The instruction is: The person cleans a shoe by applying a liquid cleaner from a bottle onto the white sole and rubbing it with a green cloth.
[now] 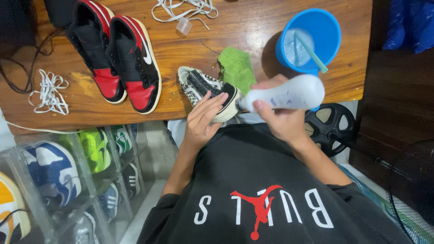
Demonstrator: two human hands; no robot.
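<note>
My left hand (204, 118) grips the toe end of a black-and-white checkered low shoe (203, 88) that lies at the near edge of the wooden table (253, 31). My right hand (276, 116) holds a white squeeze bottle (289, 93) on its side, its nozzle pointing at the shoe's toe. A green cloth (237, 68) lies just behind the shoe.
A blue bucket (312, 38) with liquid and a pale brush handle stands at the right. A pair of red, black and white high-top sneakers (118, 54) lies at the left. Loose white laces (49, 91) lie at left and top (185, 8). Clear boxes of shoes (68, 167) stand below the table.
</note>
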